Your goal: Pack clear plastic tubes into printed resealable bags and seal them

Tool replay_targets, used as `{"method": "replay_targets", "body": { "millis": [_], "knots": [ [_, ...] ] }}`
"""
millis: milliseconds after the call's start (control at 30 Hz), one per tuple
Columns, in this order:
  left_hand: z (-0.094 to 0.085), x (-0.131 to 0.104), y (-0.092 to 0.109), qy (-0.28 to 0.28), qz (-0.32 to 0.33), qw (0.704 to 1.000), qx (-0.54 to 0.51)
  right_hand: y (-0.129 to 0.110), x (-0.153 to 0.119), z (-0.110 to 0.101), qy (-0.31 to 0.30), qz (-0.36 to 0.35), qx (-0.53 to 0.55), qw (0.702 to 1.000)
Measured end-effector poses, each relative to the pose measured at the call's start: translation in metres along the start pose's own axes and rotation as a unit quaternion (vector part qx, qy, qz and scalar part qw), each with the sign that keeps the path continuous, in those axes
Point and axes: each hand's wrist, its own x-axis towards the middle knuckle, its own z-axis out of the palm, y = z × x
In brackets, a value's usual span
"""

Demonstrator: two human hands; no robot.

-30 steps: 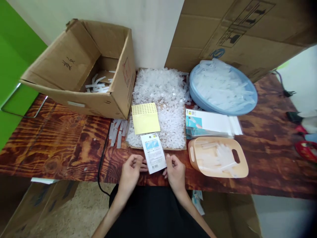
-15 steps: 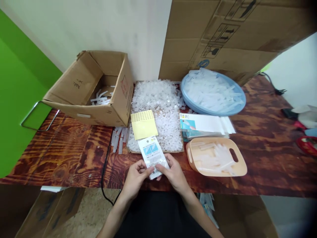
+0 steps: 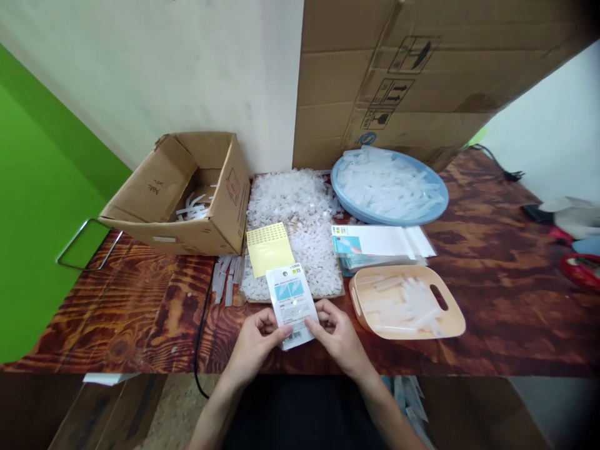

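Between my two hands is a flat white printed packet (image 3: 291,305) with blue pictures and a barcode near its lower end. My left hand (image 3: 260,337) pinches its lower left edge, thumb on top. Its lower right edge is gripped by my right hand (image 3: 336,332), also with the thumb on the face. Just beyond the packet, a yellow sheet of small round stickers (image 3: 269,249) lies on a shallow tray heaped with small clear plastic pieces (image 3: 314,250). The packet's top overlaps the sheet's lower edge in view.
An open cardboard box (image 3: 187,234) with white strips stands left. At right are a blue basin (image 3: 398,220) of translucent plastic pieces, a stack of printed packets (image 3: 384,244) and a peach tray (image 3: 407,334) of similar pieces. Loose clear pieces (image 3: 226,278) lie by the box. A large carton (image 3: 337,81) stands behind.
My view has tilted up slightly and shifted, so the table sits lower. My thumbs have moved apart to the packet's side edges, showing more of its face and the barcode.
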Motion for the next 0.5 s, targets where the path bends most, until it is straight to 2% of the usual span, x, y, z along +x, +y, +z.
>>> {"method": "replay_targets", "body": {
  "millis": [100, 200, 267, 333, 433, 500],
  "knots": [
    [0.002, 0.003, 0.005, 0.006, 0.008, 1.000, 0.014, -0.001, 0.001, 0.000, 0.006, -0.005, 0.057, 0.998],
    [0.001, 0.004, 0.007, -0.002, 0.010, 1.000, 0.017, -0.004, 0.000, -0.002, -0.013, 0.032, 0.153, 0.988],
    [0.000, 0.005, 0.007, -0.004, 0.006, 1.000, 0.016, -0.008, 0.001, -0.005, -0.020, 0.060, 0.179, 0.982],
    [0.000, 0.006, 0.008, -0.003, -0.004, 1.000, 0.014, -0.013, 0.003, -0.009, -0.019, 0.071, 0.177, 0.982],
    [-0.001, 0.007, 0.012, -0.008, -0.020, 1.000, 0.009, -0.018, 0.009, -0.016, -0.008, 0.045, 0.143, 0.989],
    [0.000, 0.008, 0.015, -0.018, -0.028, 0.999, 0.004, -0.020, 0.014, -0.020, -0.033, 0.041, 0.111, 0.992]
  ]
}}
